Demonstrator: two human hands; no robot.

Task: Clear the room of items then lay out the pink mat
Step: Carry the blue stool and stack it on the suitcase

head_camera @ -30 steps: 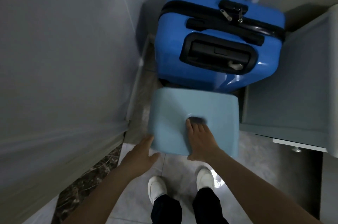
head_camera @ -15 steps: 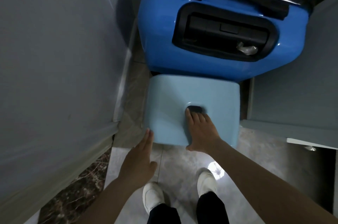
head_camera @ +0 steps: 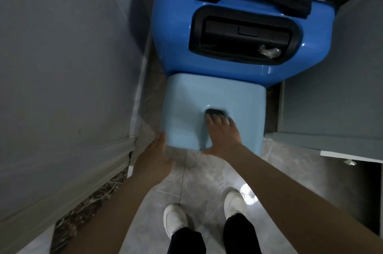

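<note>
A light blue plastic stool (head_camera: 186,108) stands on the tiled floor, its far side against a blue hard-shell suitcase (head_camera: 176,35). My right hand (head_camera: 223,135) lies on the stool's top with its fingertips hooked into the dark grip slot in the middle. My left hand (head_camera: 153,158) is beside the stool's near left corner, fingers straight, fingertips at its edge. No pink mat is in view.
A grey wall (head_camera: 62,67) with a skirting strip runs close along the left. A grey cabinet (head_camera: 342,87) stands on the right, hemming in the stool and suitcase. My white shoes (head_camera: 174,218) stand on the pale floor tiles just behind the stool.
My left hand has slid off the stool's near left corner to just beside it. The view has moved closer to the suitcase. My right hand has stayed in the slot.
</note>
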